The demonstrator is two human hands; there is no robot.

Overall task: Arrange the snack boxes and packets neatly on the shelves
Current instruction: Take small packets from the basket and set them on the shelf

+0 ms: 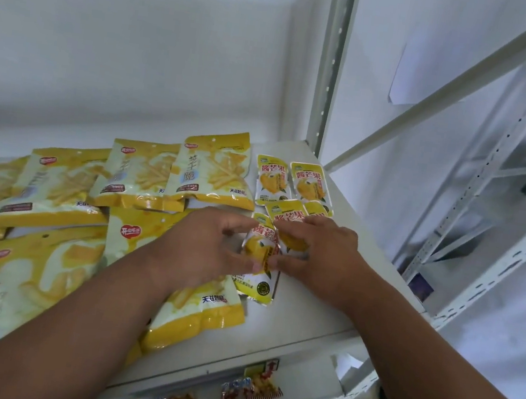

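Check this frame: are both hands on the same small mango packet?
Yes: the left hand and right hand both pinch the small mango packet held just above the white shelf.

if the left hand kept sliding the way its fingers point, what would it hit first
Most likely the right hand: the left hand points rightward across the small mango packet both grip, though depth is unclear.
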